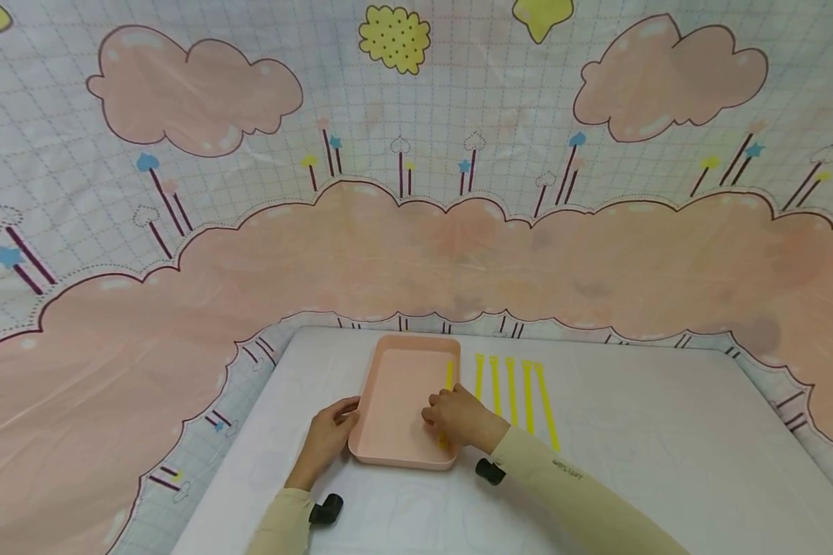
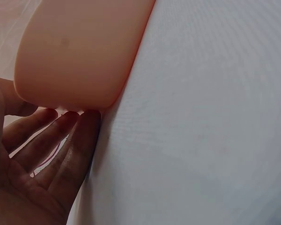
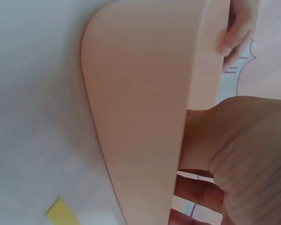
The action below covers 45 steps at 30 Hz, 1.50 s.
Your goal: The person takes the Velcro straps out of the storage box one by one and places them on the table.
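Note:
A shallow pink tray (image 1: 399,401) lies on the white table. My left hand (image 1: 329,433) is at its left side; in the left wrist view the fairly straight fingers (image 2: 77,145) touch the outer wall of the tray, with the thumb near the rim. Over the tray's right side reaches my right hand (image 1: 463,416), its fingers curled down around a thin yellow strip (image 1: 449,375) that lies lengthwise along the right wall. The hand covers the strip's middle. In the right wrist view the tray wall hides the fingertips.
Several more yellow strips (image 1: 511,385) lie side by side on the table (image 1: 652,432), right of the tray, partly behind the right hand and forearm. Each has a wider far end. A patterned cloth (image 1: 416,262) with pink clouds hangs behind the table.

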Each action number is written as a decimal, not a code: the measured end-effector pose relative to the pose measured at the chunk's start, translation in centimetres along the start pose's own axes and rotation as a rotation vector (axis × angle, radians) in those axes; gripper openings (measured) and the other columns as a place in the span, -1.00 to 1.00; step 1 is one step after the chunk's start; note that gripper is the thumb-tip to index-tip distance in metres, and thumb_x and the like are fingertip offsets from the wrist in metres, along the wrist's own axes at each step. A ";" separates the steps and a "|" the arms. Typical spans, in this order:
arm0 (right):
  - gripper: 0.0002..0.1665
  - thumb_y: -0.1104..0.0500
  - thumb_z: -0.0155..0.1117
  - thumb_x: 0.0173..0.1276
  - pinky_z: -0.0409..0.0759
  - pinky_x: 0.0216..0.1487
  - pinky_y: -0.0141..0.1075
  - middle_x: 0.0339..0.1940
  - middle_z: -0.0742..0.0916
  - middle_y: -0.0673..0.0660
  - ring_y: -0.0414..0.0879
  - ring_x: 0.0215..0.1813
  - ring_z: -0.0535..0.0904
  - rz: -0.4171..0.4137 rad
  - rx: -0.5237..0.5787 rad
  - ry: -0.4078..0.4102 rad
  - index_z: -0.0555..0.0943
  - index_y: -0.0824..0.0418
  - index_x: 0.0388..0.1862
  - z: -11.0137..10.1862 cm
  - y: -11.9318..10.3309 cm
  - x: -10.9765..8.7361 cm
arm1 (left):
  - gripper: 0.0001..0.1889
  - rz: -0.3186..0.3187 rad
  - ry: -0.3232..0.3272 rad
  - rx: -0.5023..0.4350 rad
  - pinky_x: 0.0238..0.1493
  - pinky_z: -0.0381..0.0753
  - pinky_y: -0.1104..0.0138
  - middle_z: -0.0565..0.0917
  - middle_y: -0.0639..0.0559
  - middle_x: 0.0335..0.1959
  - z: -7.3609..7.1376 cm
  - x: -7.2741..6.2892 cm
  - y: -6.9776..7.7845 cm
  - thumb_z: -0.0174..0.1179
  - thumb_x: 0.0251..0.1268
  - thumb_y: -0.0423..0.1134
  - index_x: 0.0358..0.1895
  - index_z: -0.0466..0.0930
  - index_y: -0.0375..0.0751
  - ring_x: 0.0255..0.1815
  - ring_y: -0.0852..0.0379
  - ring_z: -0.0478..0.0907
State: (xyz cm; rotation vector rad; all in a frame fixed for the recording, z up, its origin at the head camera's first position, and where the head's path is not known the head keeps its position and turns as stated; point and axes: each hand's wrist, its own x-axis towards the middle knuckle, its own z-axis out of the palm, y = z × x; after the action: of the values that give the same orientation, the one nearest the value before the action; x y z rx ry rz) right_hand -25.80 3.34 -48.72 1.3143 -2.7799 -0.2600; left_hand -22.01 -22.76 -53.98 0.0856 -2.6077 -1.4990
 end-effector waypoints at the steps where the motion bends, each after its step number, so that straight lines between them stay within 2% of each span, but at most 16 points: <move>1: -0.87 0.11 0.41 0.24 0.32 -0.26 -0.33 -0.40 0.62 -0.10 -0.18 -0.30 0.52 0.004 0.001 -0.002 0.63 -0.10 -0.29 0.1 0.0 0.1 | -0.65 0.000 -0.002 0.001 0.07 0.64 0.13 0.67 -0.17 0.14 0.0 0.0 0.0 0.16 0.39 -0.32 0.21 0.58 -0.24 0.09 -0.11 0.66; 3: -0.92 0.13 0.34 0.30 0.31 -0.26 -0.32 -0.41 0.61 -0.09 -0.17 -0.30 0.51 0.014 0.009 0.004 0.63 -0.09 -0.31 0.4 0.0 0.2 | -0.65 -0.005 -0.007 -0.004 0.07 0.64 0.13 0.67 -0.17 0.14 0.0 -0.1 0.0 0.15 0.39 -0.32 0.21 0.58 -0.24 0.10 -0.11 0.66; 5: -0.95 0.07 0.35 0.29 0.31 -0.26 -0.31 -0.42 0.60 -0.09 -0.17 -0.30 0.51 0.021 0.020 0.015 0.62 -0.08 -0.33 0.7 -0.1 0.3 | -0.65 -0.009 -0.011 0.000 0.06 0.64 0.14 0.67 -0.17 0.14 0.0 -0.1 0.0 0.15 0.40 -0.32 0.21 0.58 -0.24 0.10 -0.11 0.66; 10: -0.79 -0.08 0.43 0.17 0.33 -0.26 -0.32 -0.39 0.59 -0.09 -0.16 -0.25 0.54 0.018 0.031 0.057 0.62 -0.06 -0.31 1.0 -0.1 0.3 | -0.65 -0.011 -0.011 0.008 0.06 0.64 0.14 0.67 -0.17 0.14 0.0 -0.1 -0.1 0.16 0.40 -0.31 0.21 0.58 -0.23 0.10 -0.10 0.66; 14: -0.89 0.08 0.34 0.29 0.40 -0.23 -0.30 -0.27 0.62 -0.07 -0.14 -0.18 0.55 0.008 -0.002 0.121 0.63 -0.06 -0.21 0.6 0.1 0.4 | -0.65 -0.007 -0.010 0.005 0.06 0.64 0.14 0.67 -0.17 0.14 0.0 0.0 -0.2 0.16 0.40 -0.31 0.21 0.58 -0.23 0.10 -0.10 0.66; 16: -0.85 0.18 0.31 0.31 0.42 -0.21 -0.30 -0.21 0.63 -0.06 -0.14 -0.15 0.56 0.008 -0.005 0.133 0.64 -0.07 -0.19 0.6 0.3 0.6 | -0.65 -0.003 -0.010 0.004 0.07 0.64 0.13 0.67 -0.17 0.14 0.0 0.1 -0.2 0.16 0.40 -0.31 0.22 0.58 -0.23 0.10 -0.10 0.66; 23: -0.77 0.22 0.28 0.36 0.42 -0.20 -0.30 -0.15 0.63 -0.05 -0.14 -0.12 0.54 0.009 0.037 0.089 0.62 -0.09 -0.08 1.1 0.8 1.3 | -0.65 -0.004 -0.014 0.000 0.06 0.64 0.14 0.67 -0.18 0.14 -0.1 0.0 0.1 0.15 0.40 -0.32 0.21 0.57 -0.26 0.10 -0.11 0.65; 30: -0.78 0.20 0.24 0.39 0.40 -0.19 -0.30 -0.16 0.62 -0.08 -0.15 -0.13 0.51 0.013 0.036 0.048 0.60 -0.13 -0.10 1.6 0.7 1.7 | -0.65 -0.003 0.001 0.017 0.05 0.64 0.15 0.68 -0.16 0.13 0.0 -0.1 0.1 0.16 0.39 -0.31 0.20 0.58 -0.25 0.08 -0.08 0.66; 45: -0.84 0.14 0.19 0.43 0.34 -0.21 -0.29 -0.14 0.60 -0.07 -0.14 -0.15 0.46 0.011 0.004 0.055 0.58 -0.15 -0.11 1.9 0.8 1.7 | -0.65 -0.004 -0.003 0.011 0.05 0.64 0.14 0.67 -0.16 0.13 0.1 -0.1 -0.1 0.16 0.40 -0.30 0.20 0.59 -0.22 0.07 -0.08 0.66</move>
State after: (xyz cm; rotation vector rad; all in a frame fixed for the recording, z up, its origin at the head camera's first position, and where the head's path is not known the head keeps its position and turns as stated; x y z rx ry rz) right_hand -27.74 2.74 -50.54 1.2865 -2.7427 -0.2137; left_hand -21.97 -22.71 -54.17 0.0900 -2.6199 -1.4868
